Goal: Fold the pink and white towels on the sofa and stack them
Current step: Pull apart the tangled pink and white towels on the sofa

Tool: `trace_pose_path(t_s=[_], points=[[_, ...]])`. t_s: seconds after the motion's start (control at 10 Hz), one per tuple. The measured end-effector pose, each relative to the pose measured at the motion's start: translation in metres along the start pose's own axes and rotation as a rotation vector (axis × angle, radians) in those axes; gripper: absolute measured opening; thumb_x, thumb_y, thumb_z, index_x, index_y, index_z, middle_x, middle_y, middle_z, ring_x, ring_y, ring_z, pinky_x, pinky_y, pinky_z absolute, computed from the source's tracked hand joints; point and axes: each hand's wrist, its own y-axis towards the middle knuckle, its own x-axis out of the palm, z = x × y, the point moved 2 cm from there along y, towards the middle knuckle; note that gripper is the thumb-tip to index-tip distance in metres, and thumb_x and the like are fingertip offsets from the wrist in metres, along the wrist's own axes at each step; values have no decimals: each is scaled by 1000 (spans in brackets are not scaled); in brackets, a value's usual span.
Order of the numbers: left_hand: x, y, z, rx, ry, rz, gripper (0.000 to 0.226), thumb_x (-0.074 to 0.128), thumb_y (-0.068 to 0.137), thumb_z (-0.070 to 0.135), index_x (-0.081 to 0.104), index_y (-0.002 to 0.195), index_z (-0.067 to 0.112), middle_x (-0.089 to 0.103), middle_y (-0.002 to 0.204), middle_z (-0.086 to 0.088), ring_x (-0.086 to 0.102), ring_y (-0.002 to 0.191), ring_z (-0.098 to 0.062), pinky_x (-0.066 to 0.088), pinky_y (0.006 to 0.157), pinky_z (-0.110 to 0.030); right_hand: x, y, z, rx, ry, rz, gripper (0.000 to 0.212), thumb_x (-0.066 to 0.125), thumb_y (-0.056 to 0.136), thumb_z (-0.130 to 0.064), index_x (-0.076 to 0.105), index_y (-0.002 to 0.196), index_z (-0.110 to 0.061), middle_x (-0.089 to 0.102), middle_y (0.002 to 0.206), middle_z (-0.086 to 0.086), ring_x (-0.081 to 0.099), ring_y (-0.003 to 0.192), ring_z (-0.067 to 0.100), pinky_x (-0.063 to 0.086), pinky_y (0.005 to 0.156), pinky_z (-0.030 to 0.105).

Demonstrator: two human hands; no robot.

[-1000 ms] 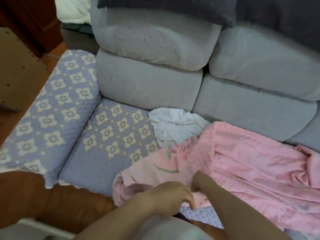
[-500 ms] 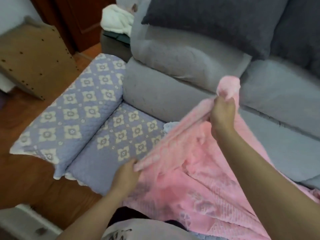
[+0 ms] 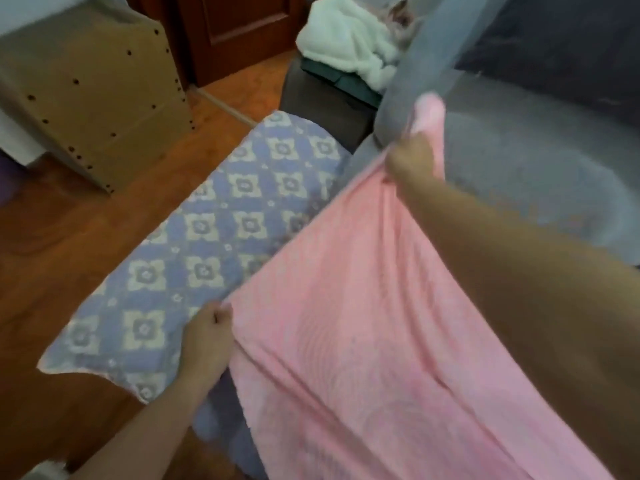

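Observation:
The pink towel (image 3: 349,341) is stretched out in the air over the sofa seat, its top edge taut between my hands. My left hand (image 3: 207,337) pinches the near corner at lower centre. My right hand (image 3: 410,161) grips the far corner higher up, with a tuft of pink cloth sticking out above the fist. The spread pink towel hides the seat beneath it, and the white towel is not visible.
The sofa armrest (image 3: 194,258), covered in a purple cloth with cream flowers, lies left of the towel. Grey back cushions (image 3: 519,174) rise behind. A white fluffy blanket (image 3: 346,43) sits on a stand at the top. A perforated brown board (image 3: 90,98) stands on the wooden floor (image 3: 52,244).
My hands lifted the crumpled pink towel off the seat and drew apart, pulling its edge straight and flat. The white towel went out of sight behind it.

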Motion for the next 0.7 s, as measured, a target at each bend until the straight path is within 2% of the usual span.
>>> trace_pose_path(t_s=[0.1,0.2,0.3,0.4,0.5,0.6,0.7], points=[[2,45,30,103,-237,138,26,47,104,27,52,86,9,53,75,-3,53,75,-29,32,61,-38,45,54,-38,-118,100,-34,49,31,100,-42,47,142,-22,59,129,7,62,102,12,49,91,22],[56,66,-1,78,-185,-156,34,58,96,43,50,122,22,61,104,11,62,92,-14,50,79,-23,87,54,-18,-1,-127,-244,48,44,97,-26,41,145,-28,41,150,12,47,132,33,45,108,40],[103,39,-91,-46,-16,-314,82,71,85,40,30,152,17,46,149,1,47,134,-18,36,115,-37,117,-3,56,-101,-384,-355,72,49,91,-21,21,156,-4,23,161,22,24,147,39,23,120,39],[138,-11,-212,-341,99,-508,84,79,78,43,38,144,10,50,143,-8,52,125,-29,41,102,-40,105,-109,139,-357,-497,-285,70,49,78,-14,43,146,2,37,149,33,38,136,46,28,117,45],[195,-57,-354,-629,181,-560,102,77,54,75,49,133,16,61,134,-9,59,118,-29,49,98,-41,54,-224,218,-390,-483,-293,58,56,76,5,56,134,1,47,141,29,45,128,43,36,112,49],[180,-106,-284,-721,96,-558,33,84,76,24,63,100,17,67,113,-14,61,111,-27,45,91,-33,-24,-313,289,-332,-596,-374,58,61,71,13,60,127,-1,51,137,21,48,125,38,42,108,49],[199,-145,-260,-777,-5,-589,22,76,86,16,67,102,4,66,106,-16,59,109,-26,45,95,-33,-98,-372,357,-173,-718,-449,58,66,68,14,61,123,-4,54,128,17,52,116,36,50,96,48]])
